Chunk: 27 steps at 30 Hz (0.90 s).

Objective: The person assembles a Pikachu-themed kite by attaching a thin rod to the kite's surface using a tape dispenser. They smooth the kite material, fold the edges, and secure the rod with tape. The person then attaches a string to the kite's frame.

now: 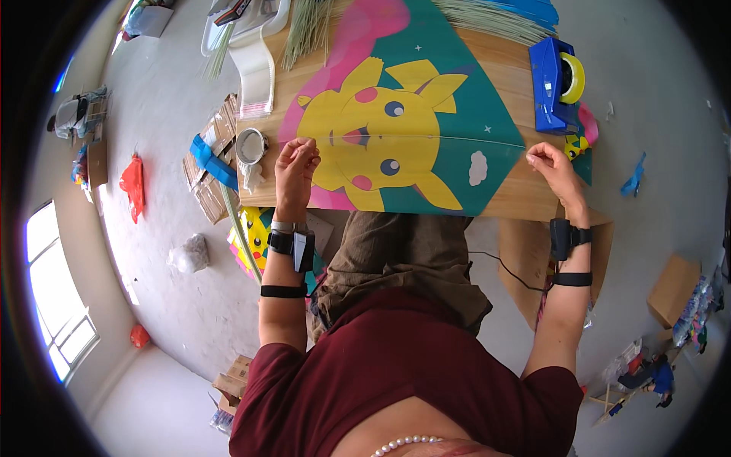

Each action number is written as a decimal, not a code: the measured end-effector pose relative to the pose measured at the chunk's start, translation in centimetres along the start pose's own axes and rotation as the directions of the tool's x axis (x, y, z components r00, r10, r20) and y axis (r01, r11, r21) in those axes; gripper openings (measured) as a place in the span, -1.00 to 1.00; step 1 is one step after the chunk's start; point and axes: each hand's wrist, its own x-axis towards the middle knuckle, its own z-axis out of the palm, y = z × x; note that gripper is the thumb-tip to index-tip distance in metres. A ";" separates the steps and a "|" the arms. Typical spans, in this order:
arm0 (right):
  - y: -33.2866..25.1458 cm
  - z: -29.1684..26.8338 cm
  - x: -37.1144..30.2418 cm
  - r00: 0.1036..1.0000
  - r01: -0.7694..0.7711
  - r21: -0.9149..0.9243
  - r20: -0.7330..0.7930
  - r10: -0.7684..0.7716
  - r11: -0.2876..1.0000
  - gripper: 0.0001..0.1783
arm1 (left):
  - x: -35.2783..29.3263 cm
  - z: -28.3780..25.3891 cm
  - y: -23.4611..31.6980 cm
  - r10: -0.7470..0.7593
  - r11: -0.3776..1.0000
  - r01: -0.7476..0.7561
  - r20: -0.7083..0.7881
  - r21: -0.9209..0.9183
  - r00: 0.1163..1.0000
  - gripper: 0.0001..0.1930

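On the wooden table lies a kite sheet [457, 114], teal and pink with a yellow cartoon face. A thin pale rod [442, 138] runs across it from side to side. My left hand [295, 169] is closed in a pinch at the rod's left end, over the sheet's pink edge. At the other end, by the sheet's right corner, my right hand [557, 171] also pinches with thumb and finger. The fingertips hide both ends of the rod.
Bundles of thin sticks [487, 21] lie at the far edge. A blue tape dispenser [552, 85] with a yellow roll stands at the right. At the left are a round tin [250, 146] and a clear plastic sleeve [255, 76]. A cardboard box [518, 251] sits below the table.
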 end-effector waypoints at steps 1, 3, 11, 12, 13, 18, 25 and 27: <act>-0.1 0.0 0.0 1.000 -0.012 -0.006 -0.003 0.012 1.000 -0.89 | 0.1 -0.2 -0.1 0.011 1.000 -0.011 0.009 0.005 1.000 -0.91; -0.1 0.0 0.1 1.000 -0.028 0.011 -0.004 0.028 1.000 -0.89 | -0.1 -0.4 -0.1 0.020 1.000 -0.019 -0.008 0.012 1.000 -0.89; -0.7 1.5 -0.4 0.991 -0.037 0.146 -0.119 0.054 0.989 -0.86 | -0.3 -1.7 -1.0 0.016 0.985 -0.010 -0.036 0.171 0.999 -0.76; -0.3 1.7 -0.4 0.989 -0.033 0.154 -0.137 0.055 0.987 -0.86 | -0.5 -1.6 -0.7 0.020 0.977 -0.010 -0.046 0.213 0.999 -0.75; 0.2 1.7 -0.4 0.987 -0.030 0.162 -0.153 0.055 0.986 -0.85 | -0.8 -1.4 -0.5 0.026 0.967 -0.010 -0.058 0.254 0.998 -0.74; 1.5 1.6 -0.9 0.980 -0.025 0.123 -0.193 0.049 0.992 -0.89 | -1.1 -0.5 -0.4 0.070 0.935 -0.045 -0.058 0.352 0.996 -0.82; 1.5 2.0 0.1 0.977 -0.068 0.108 -0.193 0.088 0.992 -0.87 | -0.1 -0.2 -1.0 0.105 0.908 -0.039 -0.136 0.418 0.985 -0.82; 1.4 2.1 0.2 0.974 -0.071 0.095 -0.207 0.089 0.993 -0.86 | 0.0 0.3 -0.8 0.113 0.884 -0.018 -0.177 0.467 0.978 -0.82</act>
